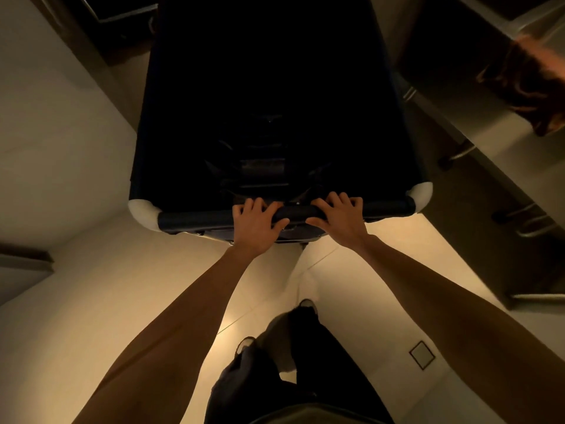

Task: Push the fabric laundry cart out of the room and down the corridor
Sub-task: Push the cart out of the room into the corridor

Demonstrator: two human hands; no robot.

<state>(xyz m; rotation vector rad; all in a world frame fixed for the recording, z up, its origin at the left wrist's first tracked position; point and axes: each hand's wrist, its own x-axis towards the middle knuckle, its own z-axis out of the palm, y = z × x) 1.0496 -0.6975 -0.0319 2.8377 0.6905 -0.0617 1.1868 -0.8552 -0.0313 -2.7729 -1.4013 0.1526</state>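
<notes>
The dark fabric laundry cart [269, 87] fills the upper middle of the head view, its inside black and hard to read. Its near rim is a padded dark bar [385, 207] with white corner caps at both ends. My left hand [256, 223] grips this bar just left of centre. My right hand [337, 217] grips it just right of centre. Both arms are stretched forward, and my legs in dark trousers show below on the pale tiled floor.
A pale wall [52, 123] runs close along the cart's left side. On the right stands a dark unit with metal bar handles [458, 153] and a counter edge. A small square floor drain [422, 354] lies at lower right. The passage is narrow.
</notes>
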